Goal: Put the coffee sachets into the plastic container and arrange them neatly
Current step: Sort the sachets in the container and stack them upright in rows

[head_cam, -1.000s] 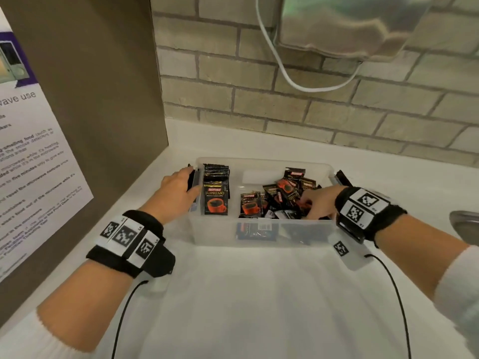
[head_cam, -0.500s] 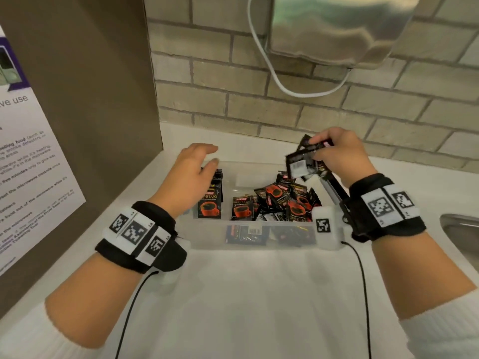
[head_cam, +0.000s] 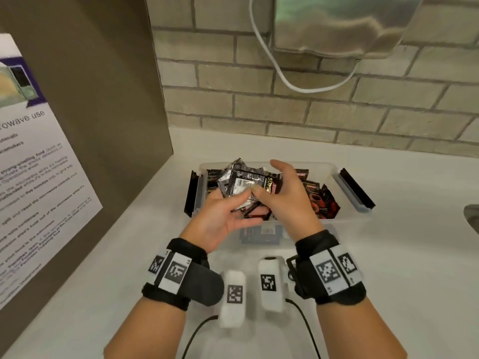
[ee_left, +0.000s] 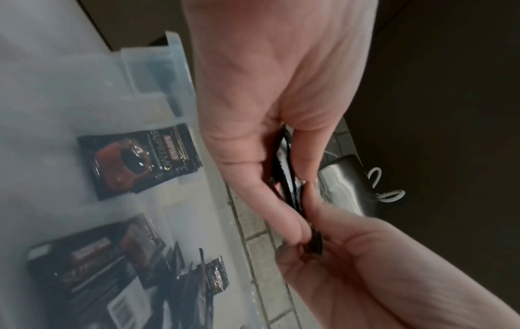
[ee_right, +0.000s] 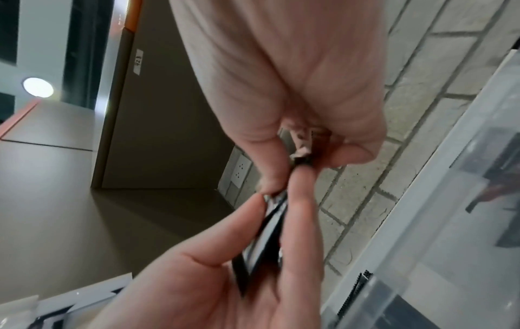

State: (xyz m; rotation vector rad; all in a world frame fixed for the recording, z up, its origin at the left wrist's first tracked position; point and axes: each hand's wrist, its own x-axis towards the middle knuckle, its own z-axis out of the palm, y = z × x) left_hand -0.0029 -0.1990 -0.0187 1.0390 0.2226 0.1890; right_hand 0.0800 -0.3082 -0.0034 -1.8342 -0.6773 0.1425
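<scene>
A clear plastic container [head_cam: 344, 220] stands on the white counter. Above its left half, my left hand [head_cam: 233, 203] and my right hand [head_cam: 269, 185] together hold a small bundle of black coffee sachets [head_cam: 242, 181]. The left wrist view shows the left hand [ee_left: 284, 200] pinching the bundle's edge [ee_left: 283, 160] between thumb and fingers. In the right wrist view my right hand [ee_right: 309, 164] pinches the same sachets [ee_right: 266, 236]. Loose sachets [head_cam: 321, 200] lie jumbled in the container's right part. More sachets [ee_left: 140, 160] show through its wall.
A brown panel with a microwave notice [head_cam: 39, 164] stands close on the left. The brick wall [head_cam: 337, 115] behind carries a metal unit [head_cam: 337, 27] with a white cable. Black latches [head_cam: 359, 189] stick out at the container's ends. A sink edge [head_cam: 471, 216] is at the far right.
My right hand lifted a bundle of sachets out of the container and brought it left. My left hand left the container's left end and now holds the bundle too.
</scene>
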